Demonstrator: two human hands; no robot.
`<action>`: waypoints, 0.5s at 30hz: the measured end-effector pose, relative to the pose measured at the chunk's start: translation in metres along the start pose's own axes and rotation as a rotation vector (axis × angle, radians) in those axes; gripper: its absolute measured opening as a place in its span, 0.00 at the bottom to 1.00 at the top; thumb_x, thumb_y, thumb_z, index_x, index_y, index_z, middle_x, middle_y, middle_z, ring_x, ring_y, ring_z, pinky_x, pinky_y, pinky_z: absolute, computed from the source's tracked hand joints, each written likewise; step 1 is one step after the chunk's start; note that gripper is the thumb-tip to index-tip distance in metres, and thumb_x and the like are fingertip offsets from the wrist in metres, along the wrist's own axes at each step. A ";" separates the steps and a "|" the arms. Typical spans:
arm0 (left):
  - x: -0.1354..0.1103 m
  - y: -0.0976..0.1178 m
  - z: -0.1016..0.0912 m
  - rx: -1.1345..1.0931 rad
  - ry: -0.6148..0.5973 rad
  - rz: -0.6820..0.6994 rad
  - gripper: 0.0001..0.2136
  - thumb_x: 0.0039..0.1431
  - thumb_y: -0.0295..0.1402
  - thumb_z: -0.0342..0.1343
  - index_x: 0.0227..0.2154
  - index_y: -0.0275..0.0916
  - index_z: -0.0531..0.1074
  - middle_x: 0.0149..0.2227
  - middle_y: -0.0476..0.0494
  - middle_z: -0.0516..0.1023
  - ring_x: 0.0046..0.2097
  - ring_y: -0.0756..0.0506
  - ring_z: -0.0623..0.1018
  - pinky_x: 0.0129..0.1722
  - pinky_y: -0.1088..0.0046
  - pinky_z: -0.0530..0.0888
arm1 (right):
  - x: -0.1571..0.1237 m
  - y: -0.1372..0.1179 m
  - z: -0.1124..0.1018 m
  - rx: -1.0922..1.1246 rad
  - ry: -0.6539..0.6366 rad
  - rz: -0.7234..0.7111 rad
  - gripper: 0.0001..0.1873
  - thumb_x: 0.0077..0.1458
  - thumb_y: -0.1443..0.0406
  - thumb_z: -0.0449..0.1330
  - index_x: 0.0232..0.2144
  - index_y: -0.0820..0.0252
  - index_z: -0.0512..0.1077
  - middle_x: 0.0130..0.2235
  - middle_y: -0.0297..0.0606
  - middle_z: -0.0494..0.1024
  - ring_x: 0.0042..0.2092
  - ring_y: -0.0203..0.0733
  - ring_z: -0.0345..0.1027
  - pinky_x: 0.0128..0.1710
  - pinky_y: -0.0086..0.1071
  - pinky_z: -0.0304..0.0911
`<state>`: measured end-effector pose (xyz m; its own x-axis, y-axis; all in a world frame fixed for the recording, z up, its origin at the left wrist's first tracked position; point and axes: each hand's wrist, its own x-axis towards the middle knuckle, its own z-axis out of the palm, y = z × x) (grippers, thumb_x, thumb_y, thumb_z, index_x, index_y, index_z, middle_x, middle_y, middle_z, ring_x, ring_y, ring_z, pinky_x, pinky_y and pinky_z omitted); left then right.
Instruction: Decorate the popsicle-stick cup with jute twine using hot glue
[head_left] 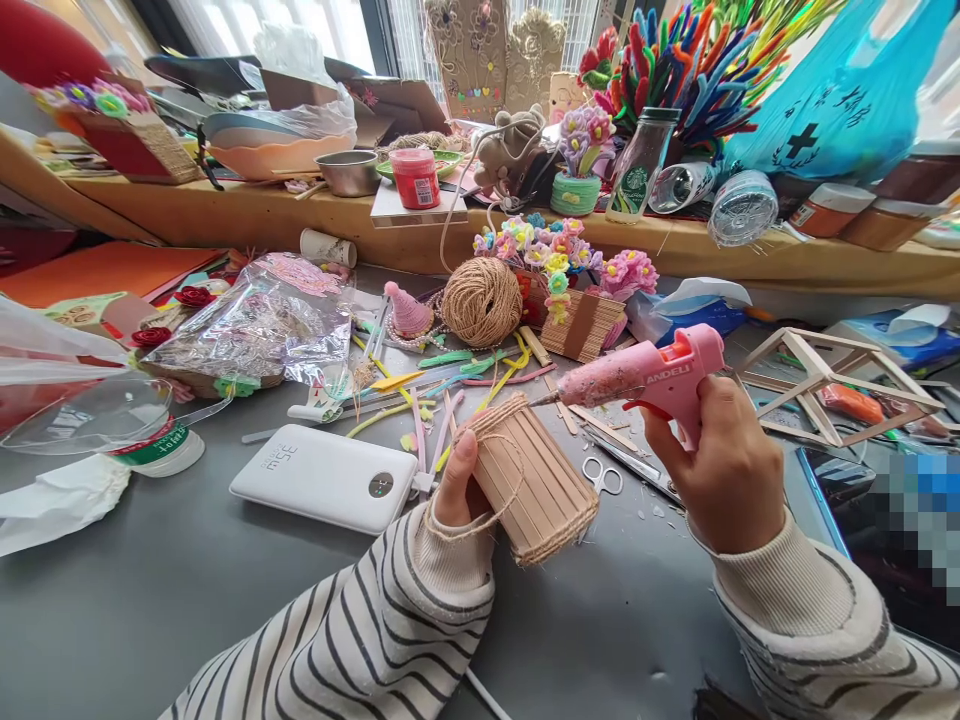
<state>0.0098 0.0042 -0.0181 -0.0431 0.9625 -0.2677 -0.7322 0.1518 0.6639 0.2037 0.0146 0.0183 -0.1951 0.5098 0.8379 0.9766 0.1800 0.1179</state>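
Observation:
My left hand [457, 485] grips a small cylinder of popsicle sticks [536, 485], tilted over the grey table, with jute twine wound at both ends and a loose strand looping over my wrist. My right hand [724, 465] is closed on a pink glue gun [645, 378]. Its nozzle points left at the cylinder's upper end, close to the twine band there. A ball of jute twine [481, 300] sits behind on the table.
A white power bank [326, 478] lies left of the cylinder. Small scissors [602, 475], pipe cleaners [480, 375], a stick frame [821, 385] and a flower-filled stick basket [581, 320] crowd the table. A wooden shelf [262, 215] holds jars, bowls and bottles.

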 end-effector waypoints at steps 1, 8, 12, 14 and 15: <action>0.000 0.000 0.000 0.003 0.001 0.001 0.26 0.41 0.50 0.59 0.42 0.40 0.69 0.46 0.40 0.75 0.54 0.31 0.70 0.53 0.52 0.67 | 0.000 0.000 0.000 -0.001 -0.004 0.003 0.14 0.55 0.60 0.54 0.40 0.63 0.62 0.27 0.38 0.70 0.26 0.40 0.66 0.20 0.29 0.55; -0.004 0.006 0.004 -0.013 -0.044 -0.020 0.25 0.42 0.49 0.59 0.43 0.43 0.70 0.44 0.43 0.76 0.51 0.31 0.72 0.50 0.52 0.69 | 0.002 -0.001 0.001 0.039 0.005 -0.005 0.12 0.55 0.62 0.54 0.40 0.63 0.63 0.27 0.38 0.70 0.27 0.40 0.66 0.22 0.29 0.56; -0.005 0.007 0.006 -0.022 -0.052 -0.011 0.25 0.43 0.49 0.59 0.44 0.41 0.70 0.42 0.42 0.77 0.50 0.33 0.73 0.51 0.53 0.68 | 0.000 0.000 0.003 0.140 0.020 0.043 0.11 0.55 0.61 0.54 0.39 0.61 0.65 0.27 0.37 0.68 0.27 0.40 0.65 0.23 0.30 0.55; -0.005 0.007 0.006 -0.030 -0.044 -0.005 0.25 0.43 0.48 0.59 0.43 0.40 0.71 0.42 0.42 0.77 0.51 0.33 0.72 0.52 0.53 0.68 | 0.000 0.000 0.003 0.183 -0.002 0.067 0.11 0.55 0.61 0.53 0.39 0.60 0.65 0.27 0.37 0.67 0.27 0.41 0.65 0.23 0.31 0.55; -0.005 0.007 0.005 -0.036 -0.038 -0.008 0.24 0.43 0.48 0.59 0.43 0.40 0.71 0.42 0.42 0.77 0.51 0.32 0.72 0.52 0.53 0.68 | 0.000 -0.001 0.002 0.193 -0.018 0.076 0.11 0.55 0.61 0.53 0.39 0.60 0.65 0.27 0.38 0.67 0.27 0.42 0.64 0.24 0.31 0.55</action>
<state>0.0083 0.0018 -0.0081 -0.0118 0.9693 -0.2457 -0.7562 0.1521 0.6364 0.2029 0.0166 0.0169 -0.1250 0.5424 0.8308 0.9534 0.2973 -0.0507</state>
